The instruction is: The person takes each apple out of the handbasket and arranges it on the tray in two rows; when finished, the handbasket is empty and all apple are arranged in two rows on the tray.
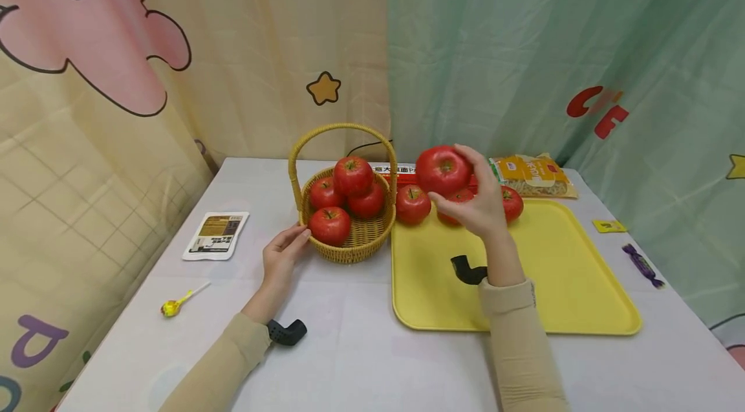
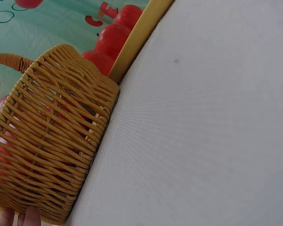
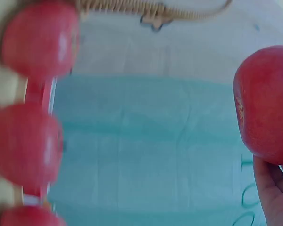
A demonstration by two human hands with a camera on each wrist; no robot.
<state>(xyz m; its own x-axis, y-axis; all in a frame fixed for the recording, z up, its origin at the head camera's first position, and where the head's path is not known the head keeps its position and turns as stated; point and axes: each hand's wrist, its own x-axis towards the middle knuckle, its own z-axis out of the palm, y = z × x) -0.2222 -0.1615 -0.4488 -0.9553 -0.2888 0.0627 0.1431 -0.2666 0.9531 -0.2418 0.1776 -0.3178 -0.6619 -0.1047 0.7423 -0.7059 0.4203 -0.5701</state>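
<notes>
My right hand (image 1: 474, 205) grips a large red apple (image 1: 443, 170) between thumb and fingers, raised above the table right of the basket. The right wrist view shows this apple (image 3: 266, 106) from another side, with part of the hand below it. My left hand (image 1: 283, 255) holds the left side of a yellow wicker basket (image 1: 349, 253) near its rim. In the left wrist view, a few fingertips (image 2: 32, 215) lie against the weave. Several red apples (image 1: 353, 176) are piled inside the basket beneath its arched handle. Three more apples (image 1: 412, 205) are in a row along the tray's far edge.
A yellow tray (image 1: 559, 270) lies right of the basket. Behind it are a red-and-white package (image 1: 401, 171) and an orange food bag (image 1: 535, 176). Small yellow (image 1: 609, 226) and purple sweets (image 1: 643, 266) lie at right; a white packet (image 1: 216, 236) and a lollipop (image 1: 182, 302) at left.
</notes>
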